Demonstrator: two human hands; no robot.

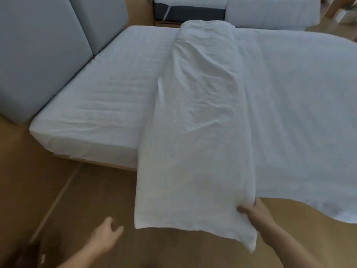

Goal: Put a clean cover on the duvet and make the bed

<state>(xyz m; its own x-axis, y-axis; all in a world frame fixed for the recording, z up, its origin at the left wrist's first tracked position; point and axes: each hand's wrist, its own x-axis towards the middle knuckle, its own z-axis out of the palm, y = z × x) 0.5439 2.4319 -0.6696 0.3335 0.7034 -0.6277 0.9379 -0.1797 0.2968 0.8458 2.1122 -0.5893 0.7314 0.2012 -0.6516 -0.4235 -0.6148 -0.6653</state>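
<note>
I count two beds, the near bed and a second bed past its far edge, one duvet, two grey padded panels at the near bed's left edge, and two grips, my left grip and right grip.

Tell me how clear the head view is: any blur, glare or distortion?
Head view: soft overall; the left hand is blurred, while the right hand, gripping the folded white bedding, is a bit sharper. The wide-angle lens bows the mattress edge. The light is dim and even with a bluish cast and no glare; the floor at lower left is dark.
</note>
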